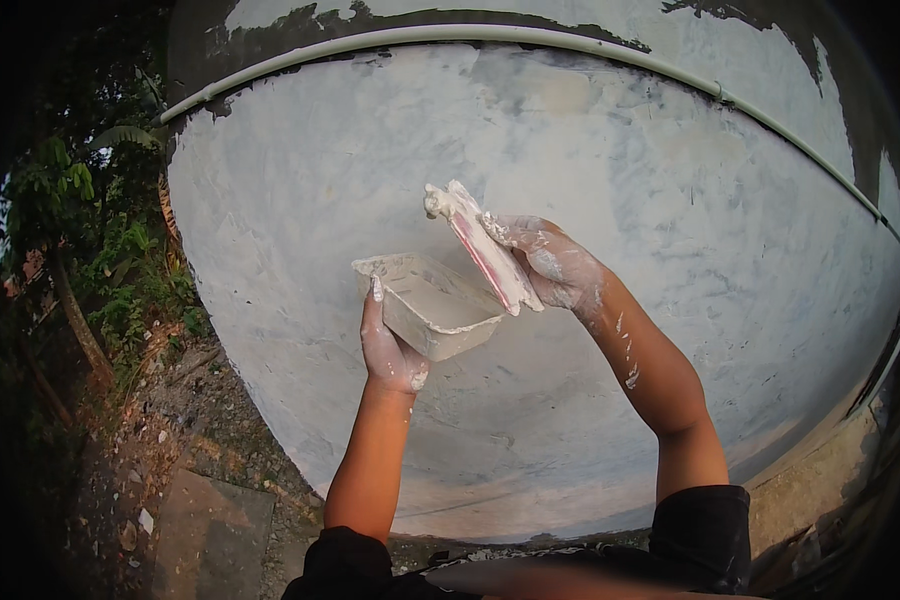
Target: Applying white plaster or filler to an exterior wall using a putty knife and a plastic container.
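My left hand grips a rectangular tub by its left end, thumb up against the rim. White wall putty lies inside and is smeared over the tub's edges. Above the tub's right end, my right hand is closed on a wide putty scraper. This scraper is tilted, its lower end close to the tub's rim; I cannot tell whether they touch. Thick putty coats it, with a lump at its upper left end and a reddish strip showing. White smears mark both hands and my right forearm.
Ahead stands a wall with patchy white-grey coating and bare dark areas near the top. A pale pipe runs across it. To the left are plants, rubble-strewn ground and a flat slab.
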Demonstrator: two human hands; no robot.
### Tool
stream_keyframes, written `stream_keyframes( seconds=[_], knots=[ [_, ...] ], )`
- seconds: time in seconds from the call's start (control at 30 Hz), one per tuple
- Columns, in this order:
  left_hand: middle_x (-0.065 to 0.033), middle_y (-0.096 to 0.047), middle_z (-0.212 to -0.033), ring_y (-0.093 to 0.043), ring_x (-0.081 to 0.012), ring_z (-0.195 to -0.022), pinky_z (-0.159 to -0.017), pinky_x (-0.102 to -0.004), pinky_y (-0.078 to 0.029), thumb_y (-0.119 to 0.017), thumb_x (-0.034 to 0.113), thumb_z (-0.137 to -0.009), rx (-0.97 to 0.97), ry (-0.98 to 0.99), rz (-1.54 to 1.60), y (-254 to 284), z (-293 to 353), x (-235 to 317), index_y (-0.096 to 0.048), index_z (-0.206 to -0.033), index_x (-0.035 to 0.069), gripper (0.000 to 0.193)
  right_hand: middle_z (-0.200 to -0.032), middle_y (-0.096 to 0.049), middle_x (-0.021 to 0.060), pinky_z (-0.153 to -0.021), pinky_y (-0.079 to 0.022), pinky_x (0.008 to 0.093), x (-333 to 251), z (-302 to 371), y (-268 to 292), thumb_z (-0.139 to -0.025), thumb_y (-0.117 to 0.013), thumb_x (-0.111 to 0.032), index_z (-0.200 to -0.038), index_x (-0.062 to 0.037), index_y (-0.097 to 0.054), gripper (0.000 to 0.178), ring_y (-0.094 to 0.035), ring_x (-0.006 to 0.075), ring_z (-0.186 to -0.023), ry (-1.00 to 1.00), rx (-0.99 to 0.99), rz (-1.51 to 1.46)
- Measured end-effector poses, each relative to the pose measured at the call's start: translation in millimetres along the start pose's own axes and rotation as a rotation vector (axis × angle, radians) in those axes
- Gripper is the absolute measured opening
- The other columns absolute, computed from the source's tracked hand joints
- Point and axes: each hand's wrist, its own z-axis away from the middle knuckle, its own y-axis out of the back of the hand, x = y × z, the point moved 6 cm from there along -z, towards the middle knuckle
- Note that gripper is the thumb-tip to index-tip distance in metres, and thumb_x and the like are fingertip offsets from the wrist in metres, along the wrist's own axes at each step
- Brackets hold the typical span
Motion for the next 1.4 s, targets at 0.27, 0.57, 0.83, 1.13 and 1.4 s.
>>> stream_keyframes(
  seconds=[0.27, 0.57, 0.83, 1.13, 1.4],
  knots=[
    [-0.0105, -0.053, -0.125, -0.054, -0.0268, -0.116, -0.097, -0.0438, -0.049, -0.044, 0.042, -0.101, -0.162, 0.020, 0.065, -99, -32, -8, -0.046, -0.129, 0.007, 0.044, -0.105, -0.062, 0.0175, -0.073, -0.062, 0.0315, -104, -3, 13, -0.100, -0.043, -0.005, -0.115, 0.0156, -0.051, 0.027, -0.069, 0.0192, -0.086, 0.225, 0.045, 0.022],
    [-0.0062, -0.054, -0.119, -0.055, -0.0237, -0.112, -0.094, -0.0439, -0.050, -0.050, 0.042, -0.099, -0.264, 0.061, 0.069, -159, -40, -1, -0.048, -0.122, 0.014, 0.037, -0.101, -0.067, 0.0206, -0.075, -0.062, 0.0318, -163, 7, 23, -0.103, -0.039, -0.018, -0.119, 0.0116, -0.051, 0.035, -0.071, 0.0203, -0.085, 0.403, 0.111, 0.079],
    [-0.0133, -0.052, -0.120, -0.056, -0.0303, -0.113, -0.095, -0.0490, -0.051, -0.049, 0.050, -0.097, -0.366, 0.082, 0.087, -175, -64, -16, -0.047, -0.123, 0.009, 0.048, -0.096, -0.069, 0.0180, -0.072, -0.060, 0.0279, -214, 19, 17, -0.101, -0.040, -0.017, -0.116, 0.0101, -0.054, 0.034, -0.071, 0.0183, -0.078, 0.451, 0.255, 0.376],
    [-0.0211, -0.039, -0.133, -0.044, -0.0356, -0.125, -0.102, -0.0559, -0.048, -0.050, 0.049, -0.096, -0.412, 0.084, 0.096, -209, -75, -20, -0.030, -0.137, 0.002, 0.065, -0.108, -0.065, 0.0190, -0.080, -0.059, 0.0330, -272, 3, 23, -0.095, -0.054, -0.008, -0.124, 0.0084, -0.052, 0.033, -0.069, 0.0216, -0.089, 0.748, 0.390, 0.543],
    [-0.0200, -0.036, -0.134, -0.036, -0.0330, -0.130, -0.103, -0.0568, -0.047, -0.049, 0.048, -0.096, -0.427, -0.004, -0.004, -239, -92, -21, -0.028, -0.140, 0.005, 0.065, -0.112, -0.066, 0.0175, -0.078, -0.057, 0.0355, -400, -69, 102, -0.086, -0.068, -0.013, -0.119, 0.0058, -0.061, 0.039, -0.068, 0.0236, -0.093, 0.886, 0.947, 0.827]
  ],
)
